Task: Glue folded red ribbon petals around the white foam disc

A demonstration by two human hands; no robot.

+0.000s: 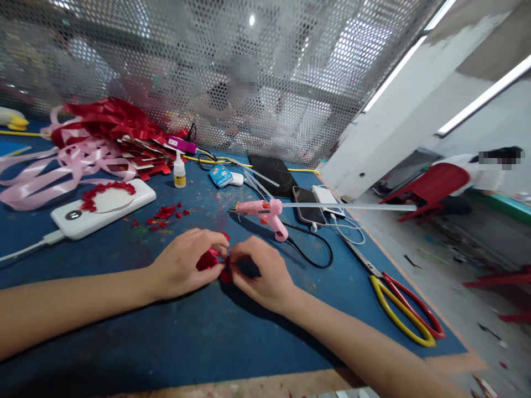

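Both hands meet low over the blue table, fingertips nearly touching. My left hand (pixel 188 262) is closed round a piece of red ribbon (pixel 208 258), which shows between thumb and fingers. Thumb and forefinger of my right hand (pixel 263 271) pinch at the right side of the same red material; its edge there is partly hidden. Small red ribbon bits (pixel 164 213) lie beyond my left hand. A pink glue gun (pixel 265 210), with a long clear stick out of its back, rests beyond my right hand. At the left, a white disc edged with red petals (pixel 110 198) lies on a white power bank (pixel 70 221).
Red ribbon (pixel 112 119) and pink ribbon (pixel 53 171) are heaped at the back left. A small glue bottle (pixel 179 171) stands mid-table. Scissors (pixel 398 298), a phone (pixel 307 204) and cables lie right. A perforated metal screen (pixel 199 72) rises behind; a person sits far right.
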